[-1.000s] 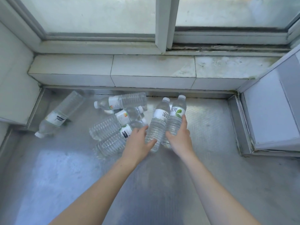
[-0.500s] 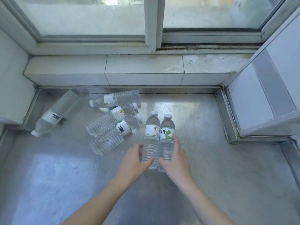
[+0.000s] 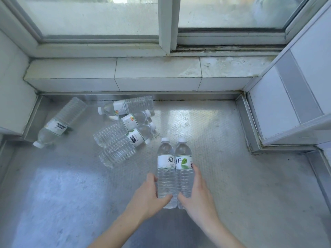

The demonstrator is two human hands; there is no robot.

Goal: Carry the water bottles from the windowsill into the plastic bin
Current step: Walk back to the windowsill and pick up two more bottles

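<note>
Two clear water bottles with white caps and white labels are held side by side above the metal sill (image 3: pixel 223 167). My left hand (image 3: pixel 148 196) grips the left bottle (image 3: pixel 165 165) near its base. My right hand (image 3: pixel 198 196) grips the right bottle (image 3: pixel 183 163), whose label has a green leaf. Several more bottles lie on their sides at the back left: a cluster of three (image 3: pixel 123 133) and a single one (image 3: pixel 59 122) by the left wall. No plastic bin is in view.
A tiled ledge (image 3: pixel 157 76) and a window frame (image 3: pixel 166 25) run along the back. White walls box in the left side (image 3: pixel 12 90) and a white panelled corner (image 3: pixel 286 104) stands at the right. The metal sill is dusty.
Both hands have drawn the two bottles back toward me, away from the lying cluster. The view has shifted slightly right. The lying bottles have not moved.
</note>
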